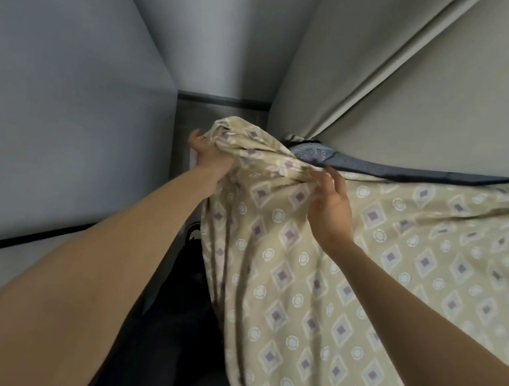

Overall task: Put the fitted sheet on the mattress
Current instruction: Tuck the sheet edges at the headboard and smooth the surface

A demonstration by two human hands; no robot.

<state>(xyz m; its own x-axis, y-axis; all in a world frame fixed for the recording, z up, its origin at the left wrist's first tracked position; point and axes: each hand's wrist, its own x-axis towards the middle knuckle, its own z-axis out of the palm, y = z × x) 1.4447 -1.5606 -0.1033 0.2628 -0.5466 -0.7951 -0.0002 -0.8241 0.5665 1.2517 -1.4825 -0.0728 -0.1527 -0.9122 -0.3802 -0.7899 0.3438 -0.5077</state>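
Note:
The fitted sheet (366,274) is beige with purple diamonds and white circles; it lies spread over the mattress from the centre to the right edge of the view. Its far left corner is bunched up and lifted. My left hand (209,153) grips that bunched corner from the left side. My right hand (331,203) pinches the sheet's fabric just right of the bunch, fingers partly spread. A strip of dark blue mattress (349,162) shows bare beyond the sheet's far edge, against the headboard.
A pale padded headboard (441,88) rises behind the bed on the right. A grey wall (47,98) stands close on the left, leaving a narrow gap with dark floor (190,125). Dark clothing (168,328) on my legs fills the gap below.

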